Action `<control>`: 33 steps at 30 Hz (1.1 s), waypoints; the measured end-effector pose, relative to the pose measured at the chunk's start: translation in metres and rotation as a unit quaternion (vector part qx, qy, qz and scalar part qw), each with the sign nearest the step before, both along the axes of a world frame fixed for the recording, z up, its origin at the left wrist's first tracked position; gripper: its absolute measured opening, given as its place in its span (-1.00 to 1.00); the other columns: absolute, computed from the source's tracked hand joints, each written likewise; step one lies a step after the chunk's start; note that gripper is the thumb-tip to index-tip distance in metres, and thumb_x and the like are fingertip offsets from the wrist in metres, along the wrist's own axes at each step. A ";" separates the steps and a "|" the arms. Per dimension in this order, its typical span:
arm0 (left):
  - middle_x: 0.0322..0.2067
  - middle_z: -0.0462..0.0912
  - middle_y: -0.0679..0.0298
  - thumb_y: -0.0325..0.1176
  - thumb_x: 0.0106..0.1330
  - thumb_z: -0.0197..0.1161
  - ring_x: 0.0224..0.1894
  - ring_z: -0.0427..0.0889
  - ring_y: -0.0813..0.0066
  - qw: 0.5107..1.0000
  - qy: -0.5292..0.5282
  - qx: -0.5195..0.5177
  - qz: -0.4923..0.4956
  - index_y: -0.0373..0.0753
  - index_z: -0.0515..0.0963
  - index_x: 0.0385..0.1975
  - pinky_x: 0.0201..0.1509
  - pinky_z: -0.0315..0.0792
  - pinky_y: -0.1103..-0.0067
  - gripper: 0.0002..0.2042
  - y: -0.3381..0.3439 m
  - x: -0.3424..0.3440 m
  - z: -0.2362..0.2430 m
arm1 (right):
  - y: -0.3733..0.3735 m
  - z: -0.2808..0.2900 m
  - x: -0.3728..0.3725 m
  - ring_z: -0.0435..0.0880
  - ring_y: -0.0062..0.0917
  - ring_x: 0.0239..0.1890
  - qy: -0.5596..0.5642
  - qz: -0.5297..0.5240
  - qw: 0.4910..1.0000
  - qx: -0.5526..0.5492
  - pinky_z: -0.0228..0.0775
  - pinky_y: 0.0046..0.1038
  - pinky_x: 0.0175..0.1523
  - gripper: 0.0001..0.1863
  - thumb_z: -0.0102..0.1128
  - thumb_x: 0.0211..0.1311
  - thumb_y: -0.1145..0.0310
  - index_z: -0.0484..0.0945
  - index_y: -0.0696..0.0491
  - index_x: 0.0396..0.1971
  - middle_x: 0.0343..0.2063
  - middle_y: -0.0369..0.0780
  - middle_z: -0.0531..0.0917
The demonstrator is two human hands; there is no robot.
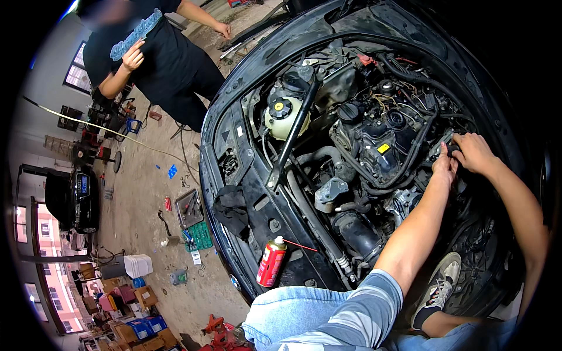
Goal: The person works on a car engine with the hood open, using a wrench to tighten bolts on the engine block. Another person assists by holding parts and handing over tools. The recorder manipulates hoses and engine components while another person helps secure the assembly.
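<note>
In the engine bay (pixel 389 143) of a dark car, my left hand (pixel 445 164) and my right hand (pixel 471 149) meet at the right side of the engine, fingers closed on a part there that their fingers mostly hide. A black engine cover (pixel 380 134) with hoses and wiring lies to their left. A pale coolant tank (pixel 281 123) and a metal brace (pixel 293 140) sit farther left. My sneakered foot (pixel 440 281) rests inside the bay below my forearms. A red spray can (pixel 270 263) stands on the front panel, near a black cloth (pixel 229 210).
Another person (pixel 164 70) stands beyond the front of the car at upper left, holding a blue gasket (pixel 134 35). On the floor are a metal tray (pixel 188 207), a green toolbox (pixel 199 237) and a red jack (pixel 216 333). A black car (pixel 82 199) and several boxes stand farther left.
</note>
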State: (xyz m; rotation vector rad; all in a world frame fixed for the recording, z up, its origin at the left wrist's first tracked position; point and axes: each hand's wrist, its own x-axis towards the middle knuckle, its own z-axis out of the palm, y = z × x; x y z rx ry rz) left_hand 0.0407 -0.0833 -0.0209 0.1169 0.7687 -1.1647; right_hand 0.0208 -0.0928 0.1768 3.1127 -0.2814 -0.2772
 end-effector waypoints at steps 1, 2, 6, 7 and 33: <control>-0.52 0.55 0.45 -0.04 0.38 0.16 -0.57 0.46 0.59 0.998 -0.042 -0.040 0.007 -0.10 0.51 -0.38 -0.38 0.50 0.63 -0.73 0.002 0.009 -0.002 | 0.010 0.014 0.008 0.64 0.00 -0.30 -0.001 -0.017 1.000 -0.010 0.46 -0.07 -0.14 -0.56 0.19 0.20 0.06 0.62 0.24 -0.46 -0.44 0.10 0.65; -0.49 0.56 0.44 -0.02 0.37 0.16 -0.53 0.51 0.57 0.994 -0.080 -0.069 0.012 -0.10 0.51 -0.35 -0.32 0.53 0.62 -0.73 0.007 0.014 -0.011 | 0.016 0.013 0.014 0.64 0.00 -0.31 0.003 -0.037 0.999 -0.008 0.45 -0.06 -0.15 -0.57 0.19 0.20 0.07 0.62 0.23 -0.46 -0.45 0.10 0.64; -0.31 0.56 0.42 -0.16 0.49 -0.02 -0.21 0.59 0.48 0.999 0.000 -0.034 0.019 -0.13 0.47 -0.16 0.02 0.52 0.53 -0.79 -0.003 -0.005 0.020 | -0.017 -0.008 0.003 0.63 0.00 -0.28 0.008 -0.245 0.969 0.035 0.45 -0.08 -0.13 -0.58 0.25 0.16 0.08 0.60 0.22 -0.38 -0.43 0.11 0.64; -0.33 0.56 0.42 -0.17 0.48 -0.01 -0.24 0.60 0.49 0.999 0.002 -0.034 0.032 -0.13 0.47 -0.17 -0.02 0.53 0.54 -0.80 0.000 -0.004 0.009 | -0.008 -0.006 0.007 0.63 0.00 -0.26 0.013 -0.196 0.980 0.021 0.45 -0.08 -0.12 -0.59 0.26 0.14 0.10 0.58 0.22 -0.33 -0.41 0.11 0.64; -0.26 0.55 0.48 -0.04 0.34 0.23 -0.20 0.54 0.58 0.998 -0.034 0.000 -0.046 0.03 0.56 -0.25 -0.11 0.48 0.59 -0.81 -0.013 -0.016 -0.013 | 0.006 -0.007 0.004 0.63 0.00 -0.22 0.044 -0.108 0.992 -0.039 0.45 -0.05 -0.11 -0.59 0.09 0.28 0.13 0.60 0.24 -0.38 -0.35 0.10 0.65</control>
